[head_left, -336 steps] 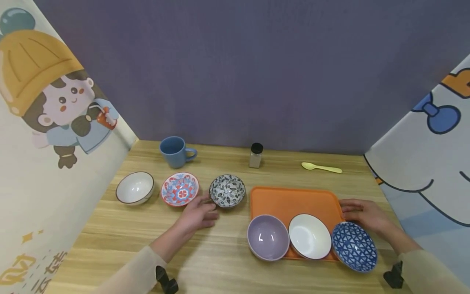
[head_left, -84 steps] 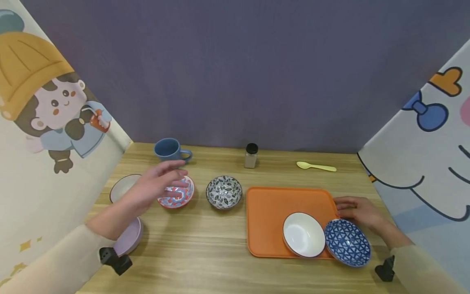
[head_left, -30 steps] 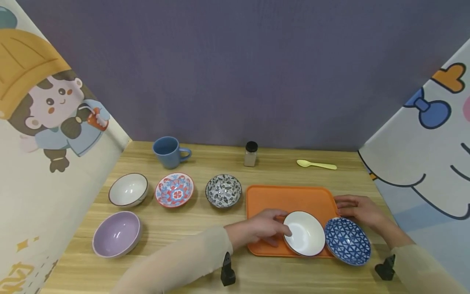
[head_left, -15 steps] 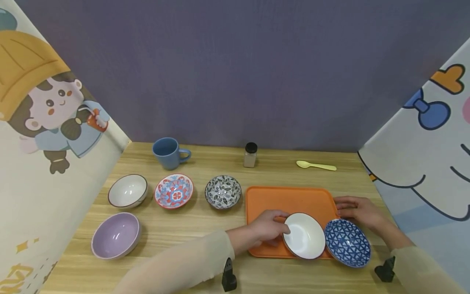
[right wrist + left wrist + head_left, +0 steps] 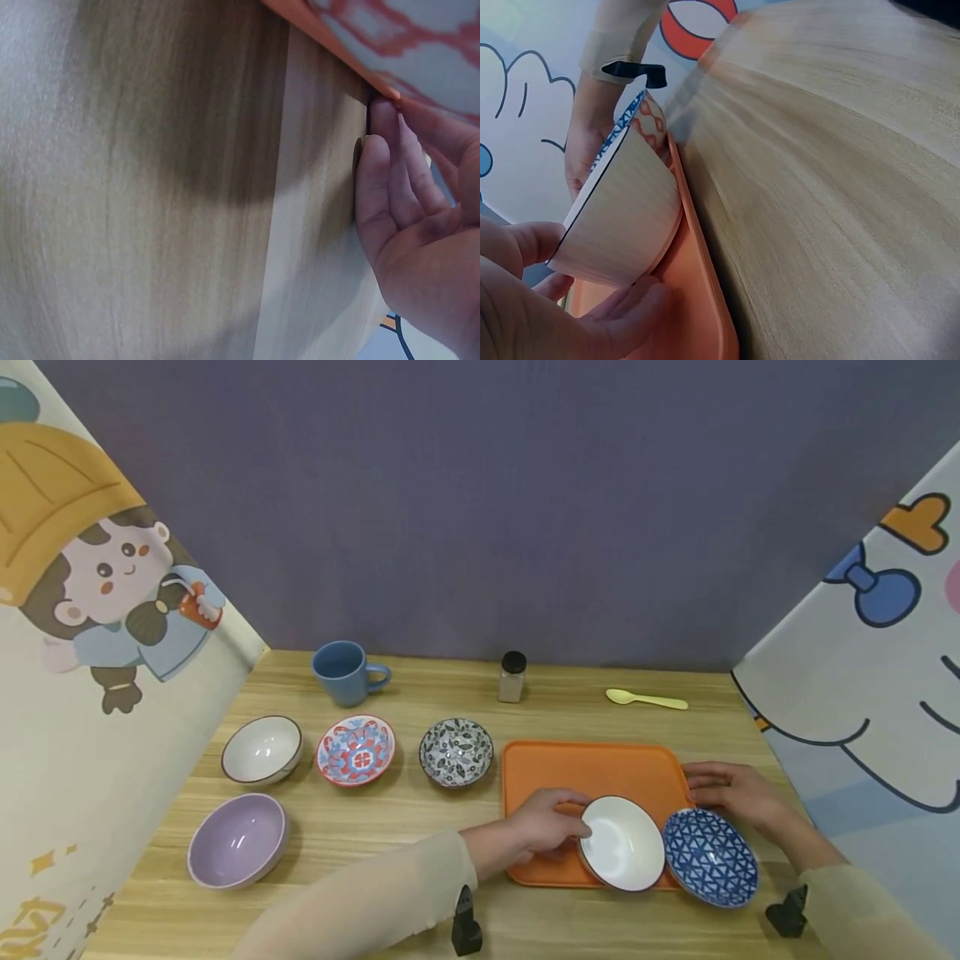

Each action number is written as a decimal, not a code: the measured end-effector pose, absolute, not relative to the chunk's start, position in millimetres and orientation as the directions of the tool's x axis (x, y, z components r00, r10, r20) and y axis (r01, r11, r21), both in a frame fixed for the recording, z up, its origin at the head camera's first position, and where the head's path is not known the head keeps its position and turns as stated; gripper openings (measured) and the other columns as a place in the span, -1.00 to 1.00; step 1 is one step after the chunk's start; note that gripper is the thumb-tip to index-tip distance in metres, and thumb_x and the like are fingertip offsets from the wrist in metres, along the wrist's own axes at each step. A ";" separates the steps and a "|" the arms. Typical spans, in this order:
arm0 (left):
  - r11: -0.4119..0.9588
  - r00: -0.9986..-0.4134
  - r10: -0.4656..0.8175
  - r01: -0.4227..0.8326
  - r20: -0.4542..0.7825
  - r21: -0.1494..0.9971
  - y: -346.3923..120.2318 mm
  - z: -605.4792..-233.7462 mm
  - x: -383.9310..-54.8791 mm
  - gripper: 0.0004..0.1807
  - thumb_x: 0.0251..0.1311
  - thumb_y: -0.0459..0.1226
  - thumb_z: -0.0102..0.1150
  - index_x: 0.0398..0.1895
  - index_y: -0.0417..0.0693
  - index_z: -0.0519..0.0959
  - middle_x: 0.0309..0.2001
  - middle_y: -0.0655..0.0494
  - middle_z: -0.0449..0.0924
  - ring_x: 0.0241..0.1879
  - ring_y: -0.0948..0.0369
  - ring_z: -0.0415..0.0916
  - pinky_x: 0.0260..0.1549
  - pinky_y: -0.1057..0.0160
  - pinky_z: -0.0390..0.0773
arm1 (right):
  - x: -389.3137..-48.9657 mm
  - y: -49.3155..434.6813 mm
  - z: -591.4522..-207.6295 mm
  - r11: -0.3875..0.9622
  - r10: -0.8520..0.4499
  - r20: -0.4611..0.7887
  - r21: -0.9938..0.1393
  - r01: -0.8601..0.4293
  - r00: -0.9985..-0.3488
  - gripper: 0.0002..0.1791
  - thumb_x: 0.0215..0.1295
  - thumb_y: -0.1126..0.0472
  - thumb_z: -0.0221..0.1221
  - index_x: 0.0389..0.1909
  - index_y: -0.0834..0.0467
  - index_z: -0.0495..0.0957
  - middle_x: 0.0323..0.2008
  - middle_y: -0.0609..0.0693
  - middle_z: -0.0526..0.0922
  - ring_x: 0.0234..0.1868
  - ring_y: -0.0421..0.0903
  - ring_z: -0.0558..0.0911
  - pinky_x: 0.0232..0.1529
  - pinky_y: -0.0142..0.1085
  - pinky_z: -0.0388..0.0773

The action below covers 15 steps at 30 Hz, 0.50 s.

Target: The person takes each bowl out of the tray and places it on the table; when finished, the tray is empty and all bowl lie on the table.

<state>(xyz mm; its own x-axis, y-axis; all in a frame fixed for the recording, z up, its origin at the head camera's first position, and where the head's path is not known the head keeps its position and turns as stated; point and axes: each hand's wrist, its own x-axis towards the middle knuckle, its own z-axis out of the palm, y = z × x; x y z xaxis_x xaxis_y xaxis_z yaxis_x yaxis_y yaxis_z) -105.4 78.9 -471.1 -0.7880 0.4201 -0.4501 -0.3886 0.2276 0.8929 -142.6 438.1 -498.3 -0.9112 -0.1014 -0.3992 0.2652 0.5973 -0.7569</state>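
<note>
My left hand (image 5: 542,823) grips a white bowl (image 5: 626,843) with a dark rim on the orange tray (image 5: 577,768). In the left wrist view the thumb (image 5: 534,241) lies at the rim and the other fingers (image 5: 634,311) reach beneath the bowl's side. Right of it, a blue-and-white patterned bowl (image 5: 711,858) leans over the tray's right front corner. My right hand (image 5: 738,795) is at the tray's right edge; in the right wrist view its thumb and fingertips pinch that edge, under a bowl side with a red pattern (image 5: 420,45).
Left on the wooden table stand a purple bowl (image 5: 238,841), another white bowl (image 5: 262,750), a red-and-blue patterned bowl (image 5: 356,751) and a black-and-white patterned bowl (image 5: 456,752). Behind are a blue mug (image 5: 342,673), a black-capped jar (image 5: 512,677) and a yellow spoon (image 5: 647,698).
The purple bowl has gone from the tray to the table's left. My left hand has come back from there to the white bowl. The right hand has stayed at the tray's edge.
</note>
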 end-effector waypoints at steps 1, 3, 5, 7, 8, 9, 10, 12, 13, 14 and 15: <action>0.228 -0.786 0.422 -0.391 -0.452 0.892 78.3 -471.5 -105.3 -0.58 0.19 -0.37 0.37 0.13 0.12 0.68 -0.27 0.15 0.67 -0.37 0.14 0.63 -0.51 0.25 0.65 | -142.7 438.2 -498.4 0.597 -0.103 -0.398 -0.758 0.264 -0.912 -0.28 0.38 0.16 0.32 0.44 0.39 0.32 0.13 0.30 0.66 0.05 0.07 0.71 -0.08 -0.25 0.80; 0.220 -0.775 0.433 -0.405 -0.461 0.887 77.0 -472.3 -105.2 -0.58 0.21 -0.35 0.37 0.14 0.14 0.67 -0.36 0.11 0.70 -0.38 0.13 0.65 -0.51 0.23 0.67 | -142.7 438.2 -498.5 0.597 -0.106 -0.395 -0.759 0.260 -0.912 -0.27 0.37 0.16 0.32 0.44 0.39 0.32 0.13 0.31 0.66 0.05 0.07 0.71 -0.08 -0.25 0.80; 0.212 -0.762 0.449 -0.417 -0.467 0.884 75.5 -472.6 -105.0 -0.58 0.23 -0.33 0.36 0.17 0.14 0.66 -0.37 0.11 0.69 -0.37 0.11 0.68 -0.49 0.20 0.72 | -142.8 438.2 -498.4 0.598 -0.108 -0.393 -0.759 0.256 -0.913 -0.28 0.38 0.17 0.32 0.44 0.40 0.32 0.13 0.31 0.66 0.05 0.07 0.71 -0.08 -0.25 0.80; 0.203 -0.751 0.461 -0.430 -0.473 0.880 74.3 -472.4 -104.6 -0.57 0.26 -0.31 0.34 0.20 0.13 0.64 -0.35 0.09 0.69 -0.36 0.07 0.70 -0.45 0.14 0.76 | -143.1 438.4 -498.4 0.601 -0.109 -0.394 -0.758 0.255 -0.913 -0.28 0.38 0.17 0.31 0.44 0.39 0.32 0.13 0.31 0.66 0.05 0.07 0.70 -0.08 -0.24 0.80; 0.198 -0.746 0.467 -0.435 -0.475 0.878 73.9 -472.3 -104.2 -0.57 0.27 -0.31 0.33 0.21 0.12 0.62 -0.33 0.09 0.68 -0.35 0.06 0.71 -0.42 0.11 0.79 | -143.1 438.4 -498.3 0.603 -0.107 -0.394 -0.756 0.255 -0.913 -0.29 0.39 0.17 0.31 0.44 0.39 0.32 0.13 0.31 0.66 0.05 0.07 0.70 -0.08 -0.24 0.80; 0.193 -0.744 0.470 -0.439 -0.476 0.877 73.8 -472.2 -103.7 -0.56 0.28 -0.31 0.32 0.23 0.11 0.61 -0.32 0.09 0.67 -0.34 0.05 0.71 -0.40 0.09 0.80 | -143.1 438.3 -498.2 0.607 -0.106 -0.394 -0.753 0.254 -0.913 -0.29 0.39 0.17 0.30 0.44 0.39 0.32 0.13 0.31 0.66 0.04 0.07 0.70 -0.08 -0.24 0.80; 0.190 -0.744 0.473 -0.438 -0.473 0.879 73.6 -471.8 -103.0 -0.56 0.29 -0.32 0.30 0.24 0.10 0.60 -0.30 0.09 0.67 -0.33 0.04 0.71 -0.38 0.08 0.80 | -143.2 438.3 -498.0 0.612 -0.104 -0.395 -0.749 0.254 -0.913 -0.30 0.39 0.18 0.30 0.44 0.39 0.32 0.13 0.31 0.66 0.04 0.07 0.70 -0.08 -0.23 0.80; 0.181 -0.746 0.471 -0.440 -0.471 0.879 73.9 -471.6 -101.7 -0.56 0.29 -0.33 0.28 0.25 0.08 0.59 -0.30 0.07 0.66 -0.31 0.03 0.71 -0.37 0.07 0.80 | -143.2 437.9 -497.3 0.621 -0.099 -0.398 -0.741 0.256 -0.912 -0.31 0.40 0.18 0.29 0.44 0.39 0.32 0.13 0.31 0.66 0.05 0.08 0.70 -0.08 -0.22 0.80; 0.176 -0.748 0.470 -0.442 -0.470 0.880 74.1 -471.6 -101.0 -0.55 0.29 -0.34 0.28 0.25 0.07 0.59 -0.31 0.06 0.66 -0.32 0.02 0.70 -0.37 0.07 0.80 | -143.2 437.6 -496.8 0.624 -0.097 -0.398 -0.738 0.256 -0.912 -0.31 0.40 0.18 0.29 0.44 0.39 0.32 0.13 0.31 0.66 0.05 0.09 0.70 -0.07 -0.21 0.80; 0.172 -0.749 0.469 -0.443 -0.468 0.880 74.0 -471.3 -100.3 -0.55 0.28 -0.34 0.27 0.25 0.06 0.59 -0.31 0.06 0.65 -0.32 0.02 0.70 -0.38 0.07 0.80 | -143.2 437.3 -496.4 0.627 -0.096 -0.398 -0.736 0.255 -0.912 -0.31 0.39 0.18 0.29 0.44 0.39 0.32 0.13 0.31 0.66 0.05 0.09 0.69 -0.07 -0.21 0.80; 0.167 -0.751 0.468 -0.443 -0.466 0.881 74.1 -470.9 -99.7 -0.54 0.28 -0.35 0.27 0.25 0.06 0.58 -0.32 0.06 0.65 -0.32 0.02 0.69 -0.39 0.07 0.81 | -143.0 437.0 -496.1 0.632 -0.100 -0.399 -0.733 0.252 -0.912 -0.30 0.40 0.18 0.29 0.44 0.39 0.32 0.13 0.31 0.65 0.05 0.09 0.69 -0.07 -0.20 0.80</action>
<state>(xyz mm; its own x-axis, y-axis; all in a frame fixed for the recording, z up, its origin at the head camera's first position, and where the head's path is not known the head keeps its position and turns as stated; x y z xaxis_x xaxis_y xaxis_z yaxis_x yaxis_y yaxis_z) -99.7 74.1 -470.9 -0.7508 0.4678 -0.4664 -0.4429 0.1674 0.8808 -143.0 437.0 -496.1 -0.9115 -0.0997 -0.3990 0.2518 0.6319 -0.7331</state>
